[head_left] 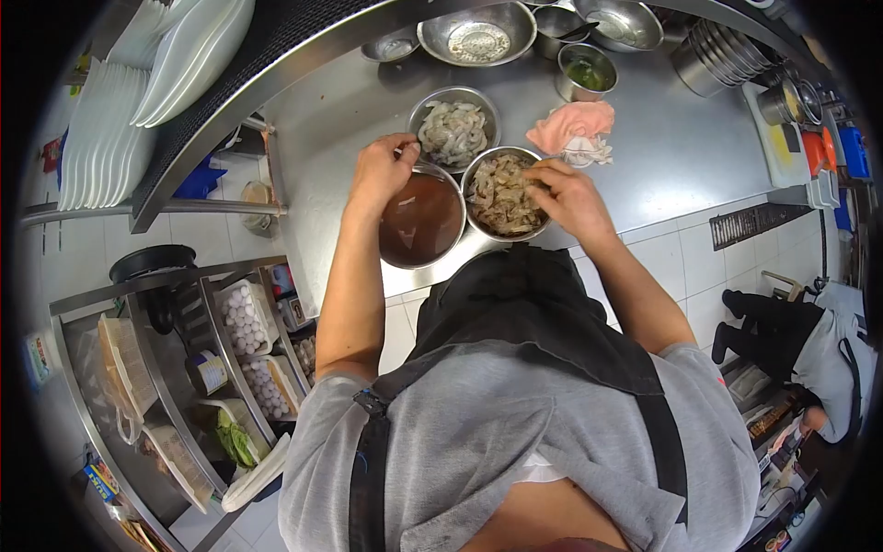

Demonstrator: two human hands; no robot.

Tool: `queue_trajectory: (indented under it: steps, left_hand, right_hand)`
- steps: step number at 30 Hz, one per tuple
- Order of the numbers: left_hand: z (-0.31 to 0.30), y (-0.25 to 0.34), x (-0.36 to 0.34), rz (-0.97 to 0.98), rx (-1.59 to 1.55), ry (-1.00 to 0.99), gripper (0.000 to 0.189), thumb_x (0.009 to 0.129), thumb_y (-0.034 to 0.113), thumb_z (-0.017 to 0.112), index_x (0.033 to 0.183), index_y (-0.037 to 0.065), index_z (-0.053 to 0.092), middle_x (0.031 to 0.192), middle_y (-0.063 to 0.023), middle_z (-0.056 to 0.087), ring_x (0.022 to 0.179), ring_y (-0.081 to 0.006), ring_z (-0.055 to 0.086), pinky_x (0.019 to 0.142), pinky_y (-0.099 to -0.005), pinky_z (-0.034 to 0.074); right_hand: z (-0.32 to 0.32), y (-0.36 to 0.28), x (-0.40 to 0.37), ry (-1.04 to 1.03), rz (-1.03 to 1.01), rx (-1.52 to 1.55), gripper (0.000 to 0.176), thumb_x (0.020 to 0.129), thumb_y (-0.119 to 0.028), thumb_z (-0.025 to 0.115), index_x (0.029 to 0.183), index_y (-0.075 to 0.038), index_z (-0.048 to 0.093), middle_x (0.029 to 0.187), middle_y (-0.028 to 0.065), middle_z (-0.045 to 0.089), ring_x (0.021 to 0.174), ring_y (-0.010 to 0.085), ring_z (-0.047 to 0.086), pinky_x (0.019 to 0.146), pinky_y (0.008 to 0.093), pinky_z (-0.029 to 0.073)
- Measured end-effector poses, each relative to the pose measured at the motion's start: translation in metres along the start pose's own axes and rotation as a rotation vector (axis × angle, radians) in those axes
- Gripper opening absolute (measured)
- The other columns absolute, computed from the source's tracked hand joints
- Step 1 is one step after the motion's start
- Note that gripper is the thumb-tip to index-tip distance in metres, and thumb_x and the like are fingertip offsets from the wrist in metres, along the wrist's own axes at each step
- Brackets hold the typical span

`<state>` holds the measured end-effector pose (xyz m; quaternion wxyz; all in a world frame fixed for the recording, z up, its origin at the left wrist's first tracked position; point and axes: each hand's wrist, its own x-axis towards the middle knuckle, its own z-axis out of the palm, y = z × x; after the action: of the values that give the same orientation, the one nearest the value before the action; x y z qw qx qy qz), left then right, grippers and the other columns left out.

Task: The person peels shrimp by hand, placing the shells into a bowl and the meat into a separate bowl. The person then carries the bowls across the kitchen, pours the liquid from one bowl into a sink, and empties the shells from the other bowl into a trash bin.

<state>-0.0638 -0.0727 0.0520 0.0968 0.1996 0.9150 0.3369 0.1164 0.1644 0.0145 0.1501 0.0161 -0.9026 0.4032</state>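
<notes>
My left hand (384,170) is closed in a pinch over the rim between two metal bowls. What its fingertips hold, if anything, is too small to make out. Below it stands a bowl of reddish-brown liquid (421,221); just beyond is a bowl of pale, peeled shrimp (452,127). My right hand (568,195) reaches over the right edge of a third bowl, filled with brownish, shell-on-looking shrimp (501,195). Its fingers are curled together at the shrimp, and their tips are partly hidden. All three bowls sit close together near the counter's front edge.
On the steel counter (322,120) lie a pink cloth (572,127) and a metal cup of green contents (587,75). Several metal bowls (476,37) line the back. White plates (106,138) are stacked at upper left. Another person (819,350) is at far right.
</notes>
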Motion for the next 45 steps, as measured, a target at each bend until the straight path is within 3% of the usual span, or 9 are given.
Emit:
queue_trajectory:
  steps: [2,8,15,19,25,31,33,43,45]
  left_hand:
    - [-0.011,-0.02,-0.006,0.017,0.059,-0.158,0.025,0.086,0.024,0.064,0.102,0.007,0.073,0.093,-0.0182,0.071,0.085,-0.034,0.068,0.081,-0.0397,0.052]
    - [0.042,-0.088,-0.024,0.051,0.391,-0.402,0.031,0.083,0.021,0.062,0.109,0.005,0.068,0.1,-0.0232,0.069,0.097,-0.0384,0.066,0.088,-0.0421,0.052]
    - [0.078,-0.054,-0.034,-0.061,0.537,-0.547,0.047,0.079,0.017,0.067,0.123,0.004,0.059,0.107,-0.0258,0.066,0.102,-0.0387,0.065,0.091,-0.0458,0.051]
    - [0.085,-0.052,-0.03,-0.027,0.544,-0.686,0.034,0.076,0.011,0.065,0.108,0.002,0.067,0.107,-0.0235,0.068,0.108,-0.0369,0.063,0.095,-0.0438,0.05]
    - [0.084,-0.081,-0.026,0.104,0.25,-0.577,0.028,0.073,0.015,0.069,0.1,0.008,0.07,0.1,-0.0168,0.07,0.093,-0.0313,0.068,0.084,-0.0401,0.051]
    - [0.047,-0.066,-0.029,-0.188,-0.097,-0.669,0.022,0.085,0.011,0.07,0.104,0.0,0.064,0.097,-0.01,0.072,0.09,-0.0224,0.066,0.078,-0.0328,0.051]
    - [0.039,-0.064,-0.039,0.085,-0.049,-0.525,0.031,0.083,0.01,0.07,0.112,0.001,0.063,0.102,-0.0151,0.071,0.094,-0.0273,0.068,0.082,-0.0363,0.052]
    - [-0.007,-0.017,-0.063,-0.028,0.273,-0.281,0.031,0.08,0.006,0.066,0.11,0.002,0.06,0.094,-0.026,0.068,0.095,-0.0403,0.065,0.085,-0.0457,0.051]
    - [-0.01,-0.016,-0.059,-0.098,0.223,-0.225,0.024,0.081,0.005,0.065,0.104,0.002,0.061,0.094,-0.0253,0.068,0.093,-0.0403,0.066,0.083,-0.0451,0.052]
  right_hand:
    - [-0.005,-0.004,-0.001,-0.034,0.194,0.119,0.022,0.086,-0.012,0.067,0.106,-0.002,0.069,0.106,0.0095,0.066,0.075,0.0241,0.063,0.067,0.0331,0.052]
    - [0.005,-0.005,0.0,-0.021,0.135,0.113,0.021,0.087,-0.012,0.066,0.106,-0.002,0.069,0.105,0.0095,0.066,0.071,0.0241,0.062,0.065,0.0325,0.052]
    - [-0.002,-0.008,0.003,-0.015,0.118,0.099,0.024,0.087,-0.011,0.066,0.108,-0.001,0.068,0.107,0.0095,0.065,0.065,0.0187,0.058,0.064,0.0303,0.05]
    - [-0.005,-0.01,0.004,-0.019,0.147,0.099,0.022,0.087,-0.013,0.066,0.106,-0.004,0.069,0.103,0.0106,0.066,0.07,0.0263,0.063,0.066,0.0344,0.052]
    - [-0.001,-0.01,0.001,-0.026,0.145,0.107,0.022,0.087,-0.014,0.066,0.105,-0.003,0.069,0.099,0.0111,0.067,0.068,0.0266,0.063,0.065,0.0346,0.052]
    - [0.0,-0.008,0.0,-0.048,0.145,0.13,0.022,0.086,-0.015,0.066,0.104,-0.003,0.069,0.096,0.0126,0.067,0.069,0.0285,0.063,0.064,0.0361,0.051]
    - [0.0,-0.009,0.001,-0.056,0.161,0.131,0.021,0.086,-0.015,0.066,0.103,-0.003,0.07,0.095,0.0131,0.067,0.07,0.0299,0.064,0.065,0.0364,0.051]
    - [0.013,0.001,-0.001,0.04,0.008,-0.09,0.024,0.087,-0.013,0.063,0.108,-0.004,0.068,0.1,0.0131,0.068,0.079,0.0325,0.066,0.071,0.0392,0.053]
    - [0.022,0.004,-0.004,-0.163,-0.009,-0.153,0.025,0.085,-0.009,0.061,0.109,-0.005,0.068,0.102,0.0139,0.067,0.085,0.0361,0.065,0.074,0.0423,0.053]
